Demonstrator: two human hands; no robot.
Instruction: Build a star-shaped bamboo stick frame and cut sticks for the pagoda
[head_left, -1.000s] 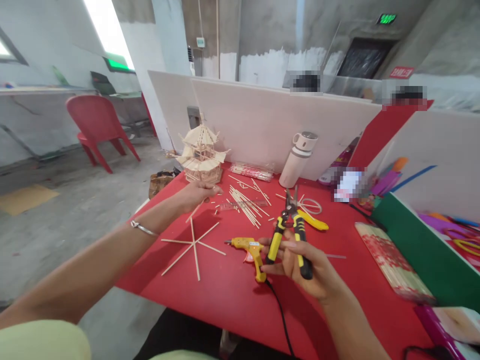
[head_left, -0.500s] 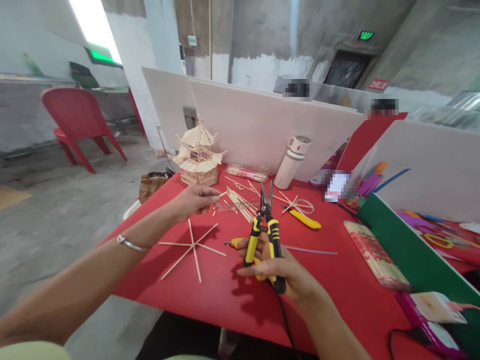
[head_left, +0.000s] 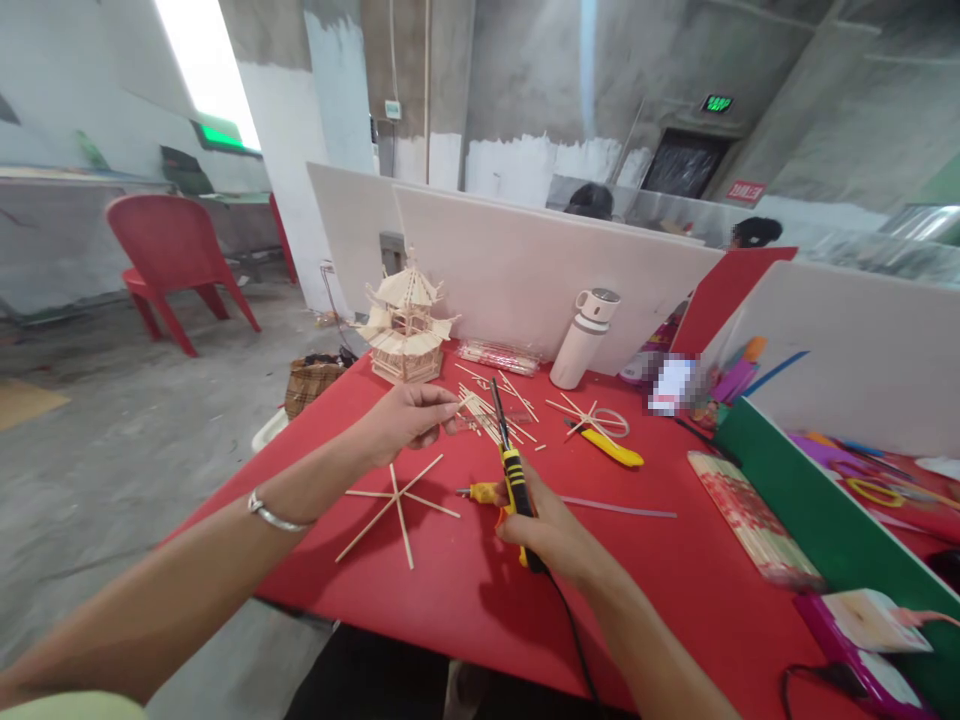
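Note:
My left hand [head_left: 416, 418] is closed in a pinch, with a short thin wooden stick [head_left: 466, 402] at its fingertips. In my right hand [head_left: 551, 525] are pliers [head_left: 517, 485] with yellow and black handles, jaws pointing up and away. Their jaws appear as one narrow line, close to the short stick but seemingly apart from it. Behind the pliers lies a yellow glue gun [head_left: 484, 492], partly hidden by that hand, with a clear glue stick [head_left: 619, 507] running out to the right. A six-armed star of sticks [head_left: 397, 497] rests flat on the red table [head_left: 450, 600].
A wooden pagoda model [head_left: 409, 325] stands at the back left, near loose sticks [head_left: 484, 415]. Further right are a bottle [head_left: 585, 340], a yellow utility knife [head_left: 611, 447], a smaller stick star [head_left: 589, 412] and a stick pack [head_left: 754, 515]. A green divider [head_left: 825, 500] borders the right side.
The pliers have gone from spread handles and jaws to a narrow shape, and tilted left. A short piece now lies right of the loose sticks. The view has shifted slightly.

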